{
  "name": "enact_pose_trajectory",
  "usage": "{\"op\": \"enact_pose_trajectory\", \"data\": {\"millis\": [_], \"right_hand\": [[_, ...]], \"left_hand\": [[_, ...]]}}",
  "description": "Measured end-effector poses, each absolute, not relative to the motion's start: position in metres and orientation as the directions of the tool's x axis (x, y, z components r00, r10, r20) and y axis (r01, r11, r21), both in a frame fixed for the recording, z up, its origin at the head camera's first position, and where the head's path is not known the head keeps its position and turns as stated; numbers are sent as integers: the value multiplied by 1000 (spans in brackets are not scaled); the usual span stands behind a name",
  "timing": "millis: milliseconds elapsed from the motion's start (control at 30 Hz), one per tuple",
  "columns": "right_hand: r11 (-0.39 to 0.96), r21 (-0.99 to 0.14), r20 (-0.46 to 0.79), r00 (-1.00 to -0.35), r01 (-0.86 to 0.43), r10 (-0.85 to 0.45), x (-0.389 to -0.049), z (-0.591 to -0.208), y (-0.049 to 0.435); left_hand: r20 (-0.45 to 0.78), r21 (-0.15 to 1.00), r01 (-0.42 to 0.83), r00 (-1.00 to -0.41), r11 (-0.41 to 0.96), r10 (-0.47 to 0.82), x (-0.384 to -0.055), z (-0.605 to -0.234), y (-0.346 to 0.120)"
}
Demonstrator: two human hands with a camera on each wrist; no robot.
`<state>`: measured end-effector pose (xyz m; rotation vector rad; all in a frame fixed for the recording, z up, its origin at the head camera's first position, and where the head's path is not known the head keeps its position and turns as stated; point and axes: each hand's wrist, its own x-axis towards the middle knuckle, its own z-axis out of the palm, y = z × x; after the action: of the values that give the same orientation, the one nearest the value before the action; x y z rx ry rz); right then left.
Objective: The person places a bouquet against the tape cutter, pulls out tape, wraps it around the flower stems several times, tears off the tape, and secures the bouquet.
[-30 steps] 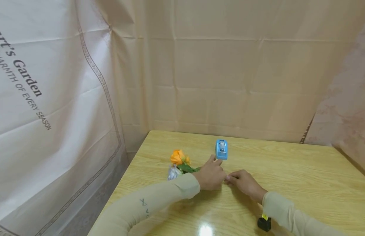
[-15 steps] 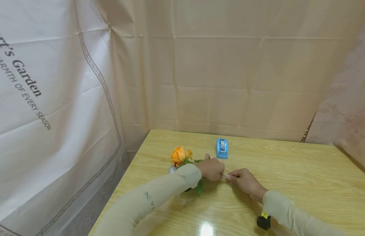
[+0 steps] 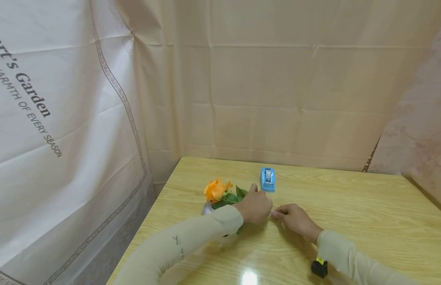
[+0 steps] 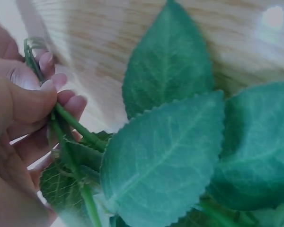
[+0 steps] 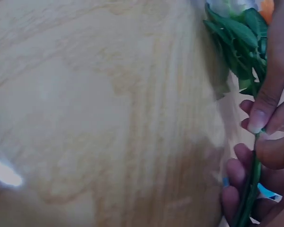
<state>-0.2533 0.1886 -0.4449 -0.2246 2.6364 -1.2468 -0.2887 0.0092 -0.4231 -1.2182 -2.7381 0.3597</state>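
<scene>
In the head view my left hand (image 3: 256,208) holds a small bunch of artificial flowers by the stems. An orange rose (image 3: 216,190) and a pale flower (image 3: 207,208) stick out to the left, partly behind the sleeve. The left wrist view shows the thumb pressing the green stems (image 4: 75,125) against the fingers, with broad leaves (image 4: 165,156) in front. My right hand (image 3: 296,219) meets the left one at the stem ends. Its thumb and fingers pinch the lower stems (image 5: 251,189) in the right wrist view, just below the left thumb.
A blue tape dispenser (image 3: 268,180) stands on the wooden table (image 3: 366,213) just beyond the left hand. Near the right sleeve lies a black tape measure (image 3: 319,269) with a yellow tab. Cloth curtains (image 3: 259,99) hang behind and at the left side.
The left hand has rolled with the bunch, so the flowers turned and more leaves show on both sides of the sleeve. The right hand stays nearly in place at the stem ends.
</scene>
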Motion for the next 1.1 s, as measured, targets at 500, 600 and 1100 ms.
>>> {"op": "enact_pose_trajectory", "data": {"millis": [500, 600, 1100], "right_hand": [[686, -720, -101, -962, -105, -253, -259, -444, 191], [691, -713, -106, -957, -115, -269, -261, -442, 192], [658, -736, -63, -952, -158, -299, -262, -446, 192]], "left_hand": [[34, -403, 707, -624, 582, 781, -286, -430, 11], [37, -427, 700, -618, 572, 785, -283, -428, 9], [9, -260, 712, -673, 652, 739, -293, -428, 6]]}}
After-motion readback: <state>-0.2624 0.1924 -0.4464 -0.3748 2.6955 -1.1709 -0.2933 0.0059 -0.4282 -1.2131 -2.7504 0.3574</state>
